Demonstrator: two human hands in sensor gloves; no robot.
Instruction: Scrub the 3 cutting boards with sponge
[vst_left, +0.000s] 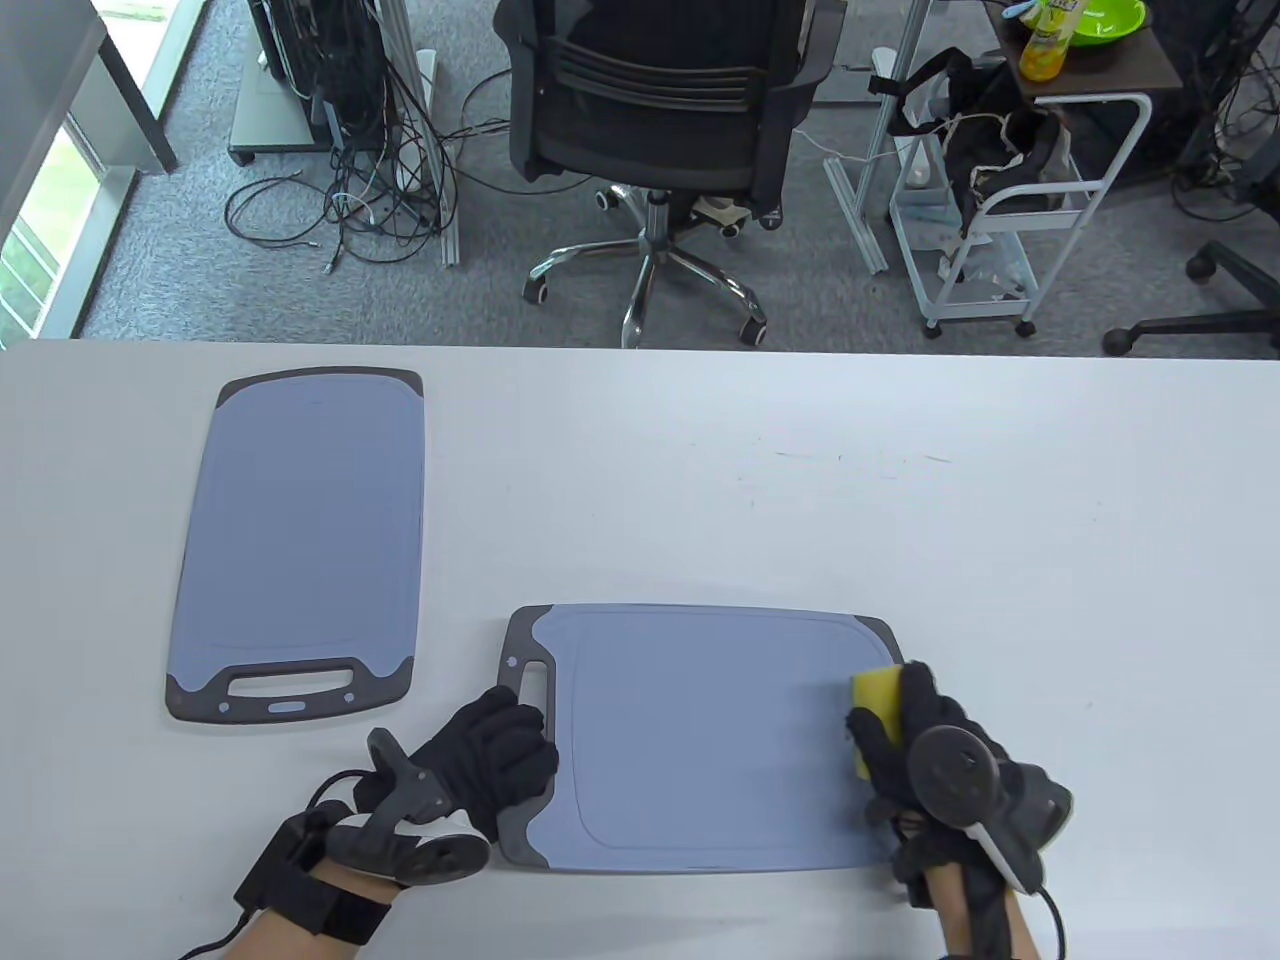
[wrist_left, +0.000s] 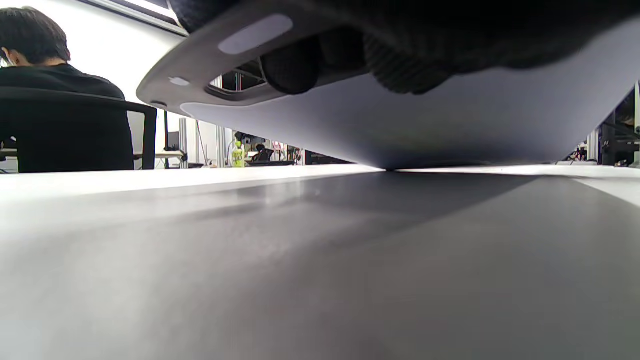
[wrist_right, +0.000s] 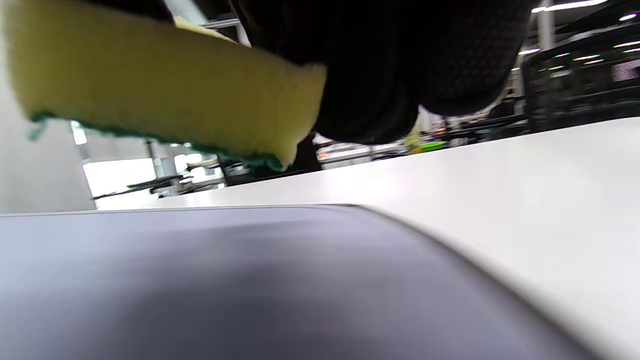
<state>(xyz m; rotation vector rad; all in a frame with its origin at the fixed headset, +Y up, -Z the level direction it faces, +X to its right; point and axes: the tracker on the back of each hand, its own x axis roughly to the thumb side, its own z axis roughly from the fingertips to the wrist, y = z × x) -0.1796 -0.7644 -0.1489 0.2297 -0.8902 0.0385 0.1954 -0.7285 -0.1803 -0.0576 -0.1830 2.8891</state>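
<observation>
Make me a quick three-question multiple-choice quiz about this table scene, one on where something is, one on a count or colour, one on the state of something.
1. Where is the yellow sponge with the green underside?
A. Over the right end of the near blue-grey plastic cutting board
B. On the far-left board
C. On the bare table

2. How many cutting boards are in view?
A. One
B. Two
C. Three

3. How does the near board's handle end sit?
A. Flat on the table
B. Raised by the left hand
C. Standing upright

Answers:
1. A: the right hand holds the sponge over the near board, at its right end.
2. B: only the near board and the second blue-grey board at the left show.
3. B: the left wrist view shows the left hand gripping the handle, that end tilted off the white table.
</observation>
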